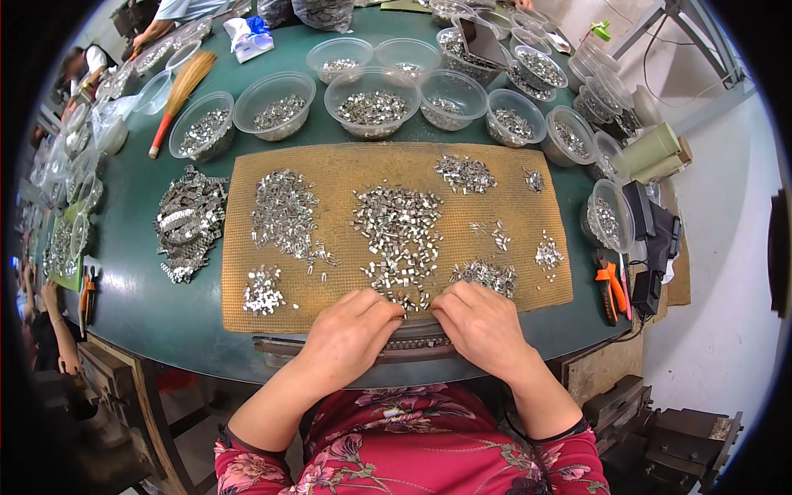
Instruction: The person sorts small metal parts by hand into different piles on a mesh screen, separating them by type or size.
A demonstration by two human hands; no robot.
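Observation:
My left hand [355, 328] and my right hand [480, 323] meet at the near edge of a tan textured mat [330, 157]. Both have curled, pinching fingers; what lies between the tips is too small or hidden to make out. Just beyond the fingertips spreads a central pile of small shiny metal pieces [398, 227]. Under my hands runs a long dark metal bar [396, 353] with a row of small links along it, partly covered by the left hand. Near my right fingers is a pile of thin metal pieces [487, 276].
Clear plastic bowls [371, 103] of metal parts line the mat's far side. Linked metal strips [190, 223] lie heaped left. Orange-handled pliers [610, 290] rest right, another pair [87, 293] far left. A hand broom [183, 95] lies behind. Other people work at the left.

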